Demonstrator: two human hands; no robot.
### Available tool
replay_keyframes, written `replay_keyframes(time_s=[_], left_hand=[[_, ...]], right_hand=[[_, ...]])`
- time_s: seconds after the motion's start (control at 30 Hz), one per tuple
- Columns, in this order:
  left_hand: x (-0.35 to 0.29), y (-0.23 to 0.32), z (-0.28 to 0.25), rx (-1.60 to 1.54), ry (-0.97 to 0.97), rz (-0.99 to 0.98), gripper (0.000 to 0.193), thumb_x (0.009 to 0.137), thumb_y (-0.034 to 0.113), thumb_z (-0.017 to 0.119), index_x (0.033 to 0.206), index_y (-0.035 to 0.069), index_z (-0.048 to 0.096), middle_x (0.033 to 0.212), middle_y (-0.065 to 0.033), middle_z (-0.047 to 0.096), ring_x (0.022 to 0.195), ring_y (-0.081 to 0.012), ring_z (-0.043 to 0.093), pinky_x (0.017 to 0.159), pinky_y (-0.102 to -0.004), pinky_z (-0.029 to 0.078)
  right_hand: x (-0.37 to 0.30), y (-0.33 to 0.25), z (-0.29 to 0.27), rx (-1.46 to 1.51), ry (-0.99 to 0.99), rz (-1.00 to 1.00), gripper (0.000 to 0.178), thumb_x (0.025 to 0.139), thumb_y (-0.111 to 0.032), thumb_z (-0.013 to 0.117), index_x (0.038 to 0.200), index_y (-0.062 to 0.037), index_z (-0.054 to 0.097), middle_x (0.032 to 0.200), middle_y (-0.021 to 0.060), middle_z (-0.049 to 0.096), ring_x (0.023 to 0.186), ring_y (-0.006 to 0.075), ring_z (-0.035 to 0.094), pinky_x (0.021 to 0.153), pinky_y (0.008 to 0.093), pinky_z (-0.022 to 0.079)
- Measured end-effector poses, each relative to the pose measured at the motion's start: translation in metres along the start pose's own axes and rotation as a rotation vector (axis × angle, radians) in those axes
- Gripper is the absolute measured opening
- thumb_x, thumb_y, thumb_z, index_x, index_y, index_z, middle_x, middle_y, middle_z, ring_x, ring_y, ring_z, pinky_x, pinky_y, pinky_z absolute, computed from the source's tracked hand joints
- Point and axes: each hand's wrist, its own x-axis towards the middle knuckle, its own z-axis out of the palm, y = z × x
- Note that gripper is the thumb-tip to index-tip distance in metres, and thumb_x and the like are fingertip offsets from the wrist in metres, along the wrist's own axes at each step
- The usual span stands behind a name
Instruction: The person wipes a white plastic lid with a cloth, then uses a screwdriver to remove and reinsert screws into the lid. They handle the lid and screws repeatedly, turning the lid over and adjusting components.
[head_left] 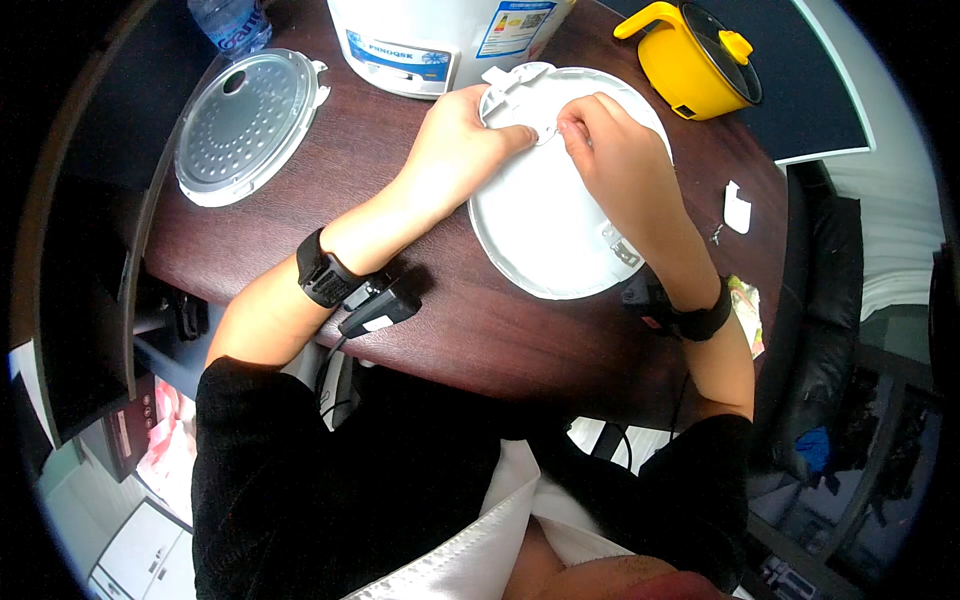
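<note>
A round white plastic lid (pixel 545 225) lies tilted in front of me on the dark table, with a hinge-like part at its top edge and a small metal-looking piece (pixel 622 246) at lower right. My left hand (pixel 462 145) grips its upper left rim, thumb pressed on the inner face. Over the lid, my right hand (pixel 612 140) pinches with thumb and forefinger near a small hole beside my left thumb. What the pinch holds, if anything, is too small to make out. A small white plastic piece (pixel 737 208) and a few tiny metal bits (pixel 716 234) lie farther right.
A white appliance body (pixel 410 55) stands behind the lid. A perforated translucent disc (pixel 250 125) rests at the left, near a water bottle (pixel 232 25). A yellow pot (pixel 690 65) stands back right. A black adapter (pixel 380 312) sits near the table's front edge.
</note>
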Motion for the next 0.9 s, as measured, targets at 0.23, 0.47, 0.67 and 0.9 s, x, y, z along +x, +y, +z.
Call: replay_keyframes(time_s=[0.23,0.47,0.67,0.9], left_hand=[[-0.003,0.000,0.000,0.091,0.012,0.064,0.027,0.083,0.007,0.066,0.107,-0.003,0.061,0.090,-0.0102,0.069,0.074,-0.0149,0.067,0.066,-0.0257,0.054],[-0.003,0.002,0.001,0.098,0.015,0.066,0.026,0.084,0.007,0.065,0.108,-0.004,0.061,0.090,-0.0108,0.069,0.075,-0.0151,0.067,0.067,-0.0262,0.055],[-0.002,-0.001,-0.001,0.101,0.018,0.053,0.029,0.082,0.007,0.066,0.109,-0.004,0.060,0.091,-0.0110,0.069,0.075,-0.0154,0.067,0.068,-0.0266,0.055],[-0.003,0.002,-0.001,0.065,-0.037,0.084,0.035,0.079,0.005,0.069,0.112,-0.003,0.059,0.093,-0.0108,0.068,0.078,-0.0157,0.067,0.071,-0.0271,0.055]], right_hand=[[-0.001,-0.004,-0.002,-0.010,-0.027,0.010,0.012,0.087,-0.017,0.063,0.087,-0.0082,0.055,0.078,0.0084,0.060,0.064,0.0282,0.062,0.055,0.0364,0.049],[-0.005,-0.009,0.000,-0.127,-0.035,-0.014,0.015,0.088,-0.020,0.062,0.085,-0.0084,0.053,0.075,0.0076,0.058,0.063,0.0260,0.062,0.054,0.0358,0.049],[-0.008,-0.017,0.006,-0.238,-0.061,-0.035,0.018,0.090,-0.023,0.059,0.082,-0.0086,0.051,0.070,0.0075,0.056,0.058,0.0243,0.062,0.051,0.0354,0.049],[-0.005,-0.018,0.006,-0.147,-0.040,0.058,0.021,0.088,-0.020,0.060,0.074,-0.0067,0.052,0.061,0.0103,0.059,0.052,0.0280,0.061,0.049,0.0370,0.048]])
